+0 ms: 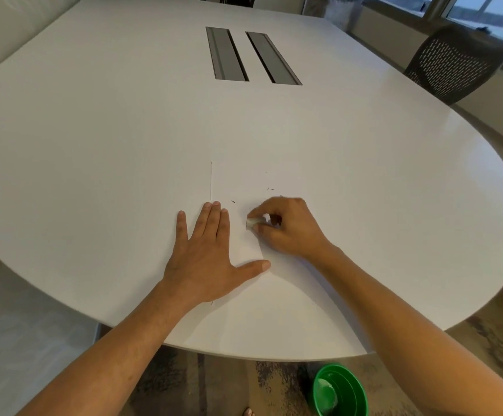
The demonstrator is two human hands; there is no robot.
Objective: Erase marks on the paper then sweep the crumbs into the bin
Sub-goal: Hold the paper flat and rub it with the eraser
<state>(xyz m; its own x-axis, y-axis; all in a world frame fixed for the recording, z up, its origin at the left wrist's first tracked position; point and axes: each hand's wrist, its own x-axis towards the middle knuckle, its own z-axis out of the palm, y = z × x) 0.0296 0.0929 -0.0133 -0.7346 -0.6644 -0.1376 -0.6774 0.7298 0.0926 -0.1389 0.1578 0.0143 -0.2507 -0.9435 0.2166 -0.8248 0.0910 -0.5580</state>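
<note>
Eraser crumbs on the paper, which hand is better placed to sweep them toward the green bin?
Probably the right hand: the crumbs lie just beyond it, though it pinches the eraser. The left hand presses the paper flat.

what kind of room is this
Probably an office meeting room: a large white conference table with two cable slots set into its middle, a mesh office chair pulled up at the far side, and windows along the wall.
</note>
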